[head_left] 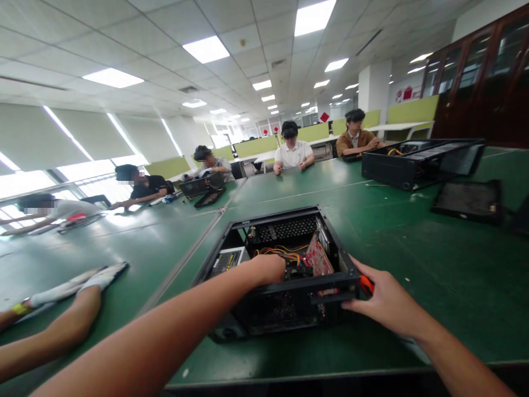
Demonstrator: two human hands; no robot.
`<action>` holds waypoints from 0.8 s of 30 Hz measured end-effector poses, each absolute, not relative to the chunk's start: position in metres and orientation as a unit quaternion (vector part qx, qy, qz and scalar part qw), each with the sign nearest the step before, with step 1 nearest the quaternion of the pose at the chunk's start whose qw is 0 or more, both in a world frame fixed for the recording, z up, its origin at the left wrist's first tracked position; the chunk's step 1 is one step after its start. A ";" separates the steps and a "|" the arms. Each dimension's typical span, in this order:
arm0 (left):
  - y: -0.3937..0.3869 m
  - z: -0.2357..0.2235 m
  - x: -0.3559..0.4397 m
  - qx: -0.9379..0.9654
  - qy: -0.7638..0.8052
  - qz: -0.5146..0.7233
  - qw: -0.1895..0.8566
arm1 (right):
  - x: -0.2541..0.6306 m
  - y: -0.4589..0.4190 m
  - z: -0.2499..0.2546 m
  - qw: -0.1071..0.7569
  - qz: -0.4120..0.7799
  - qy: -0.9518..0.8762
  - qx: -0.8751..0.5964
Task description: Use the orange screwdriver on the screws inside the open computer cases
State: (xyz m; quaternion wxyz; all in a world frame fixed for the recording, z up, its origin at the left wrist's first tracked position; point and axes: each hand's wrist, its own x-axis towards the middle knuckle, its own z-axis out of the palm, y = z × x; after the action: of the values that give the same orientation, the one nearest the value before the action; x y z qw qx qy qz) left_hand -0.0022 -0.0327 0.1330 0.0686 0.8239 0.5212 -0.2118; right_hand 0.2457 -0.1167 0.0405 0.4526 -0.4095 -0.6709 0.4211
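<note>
An open black computer case [285, 306] lies on the green table in front of me. Inside it are a power supply [229, 260] with a white label, red and yellow cables [291, 255] and a red circuit board [319, 256]. My left hand [270, 268] reaches over the near wall into the case; its fingers are hidden there. With thumb and fingers apart, my right hand [382, 298] clasps the case's right near corner. An orange object [366, 284] shows between that hand and the case; its kind cannot be made out.
Another open computer case [413, 162] stands at the back right, with a dark panel [469, 201] near it. To my left, a person's gloved hands [93, 278] rest on the table. Several people sit around the far side, one by a smaller case [202, 184].
</note>
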 end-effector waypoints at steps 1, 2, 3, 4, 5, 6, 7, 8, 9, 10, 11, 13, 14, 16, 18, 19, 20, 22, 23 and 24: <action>-0.031 0.135 -0.008 0.818 0.528 -0.215 0.073 | 0.246 -0.115 0.041 0.456 0.418 -0.674 -0.404; -0.029 0.140 -0.015 0.812 0.537 -0.215 0.081 | 0.246 -0.113 0.041 0.459 0.416 -0.674 -0.402; -0.026 0.146 -0.022 0.805 0.548 -0.211 0.090 | 0.245 -0.112 0.041 0.461 0.416 -0.675 -0.400; -0.021 0.152 -0.030 0.798 0.559 -0.203 0.098 | 0.244 -0.111 0.040 0.459 0.416 -0.676 -0.399; -0.015 0.157 -0.037 0.790 0.573 -0.192 0.103 | 0.241 -0.111 0.039 0.456 0.415 -0.679 -0.399; -0.008 0.161 -0.044 0.782 0.589 -0.177 0.104 | 0.237 -0.111 0.038 0.452 0.413 -0.683 -0.399; -0.001 0.163 -0.049 0.773 0.605 -0.159 0.100 | 0.230 -0.110 0.037 0.448 0.412 -0.686 -0.398; 0.007 0.163 -0.054 0.766 0.621 -0.139 0.092 | 0.222 -0.110 0.036 0.444 0.411 -0.690 -0.397; 0.014 0.161 -0.058 0.760 0.634 -0.119 0.081 | 0.212 -0.109 0.036 0.442 0.410 -0.693 -0.395; 0.020 0.158 -0.062 0.754 0.645 -0.103 0.070 | 0.200 -0.108 0.036 0.441 0.406 -0.697 -0.394; 0.025 0.155 -0.066 0.749 0.653 -0.091 0.063 | 0.187 -0.105 0.036 0.442 0.400 -0.700 -0.393; 0.029 0.153 -0.074 0.745 0.660 -0.079 0.064 | 0.158 -0.098 0.037 0.433 0.379 -0.714 -0.399; 0.028 0.155 -0.080 0.744 0.660 -0.077 0.070 | 0.142 -0.093 0.038 0.421 0.366 -0.725 -0.405; 0.021 0.165 -0.092 0.748 0.656 -0.061 0.075 | 0.108 -0.081 0.041 0.389 0.346 -0.745 -0.418; 0.009 0.176 -0.106 0.758 0.648 -0.031 0.067 | 0.070 -0.066 0.047 0.366 0.335 -0.757 -0.425; 0.002 0.180 -0.114 0.763 0.643 -0.016 0.063 | 0.050 -0.058 0.051 0.360 0.334 -0.761 -0.425; -0.004 0.182 -0.122 0.764 0.643 -0.005 0.051 | 0.030 -0.049 0.055 0.355 0.334 -0.763 -0.424; -0.015 0.176 -0.140 0.747 0.665 0.008 0.002 | -0.007 -0.032 0.062 0.337 0.341 -0.773 -0.416; -0.019 0.170 -0.149 0.731 0.682 0.014 -0.032 | -0.022 -0.024 0.065 0.324 0.348 -0.779 -0.409; -0.022 0.161 -0.158 0.711 0.700 0.019 -0.068 | -0.035 -0.019 0.067 0.310 0.357 -0.783 -0.404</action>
State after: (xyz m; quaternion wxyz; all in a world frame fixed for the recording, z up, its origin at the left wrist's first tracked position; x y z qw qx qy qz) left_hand -0.1577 -0.0217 0.1610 -0.0683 0.7108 0.6998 0.0192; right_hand -0.0347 -0.0185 0.0670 0.3103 -0.4039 -0.7828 0.3574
